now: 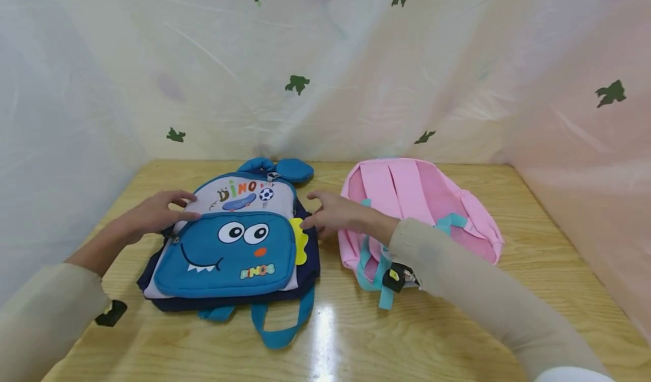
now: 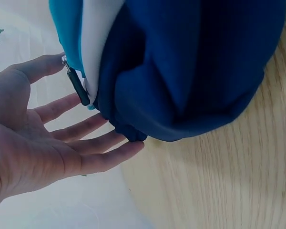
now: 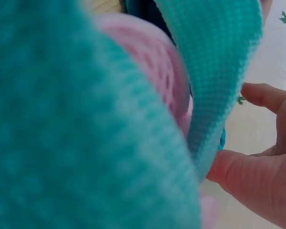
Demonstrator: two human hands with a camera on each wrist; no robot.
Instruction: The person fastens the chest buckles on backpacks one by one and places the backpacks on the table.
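Observation:
A blue and white children's backpack with a smiling dinosaur face lies front side up on the table. At its left edge is my left hand, the thumb over the front pocket. In the left wrist view, the fairly straight fingers of that hand touch the bag's side near a dark zipper pull. My right hand is at the backpack's right side, by the yellow spikes, with fingers spread and slightly bent; some fingertips are hidden. A teal strap covers much of the right wrist view.
To the right, a pink backpack lies with its shoulder straps up, partly under my right forearm. Teal webbing loops stick out toward me from the blue bag. The wooden table meets a pale curtain with green leaf shapes behind.

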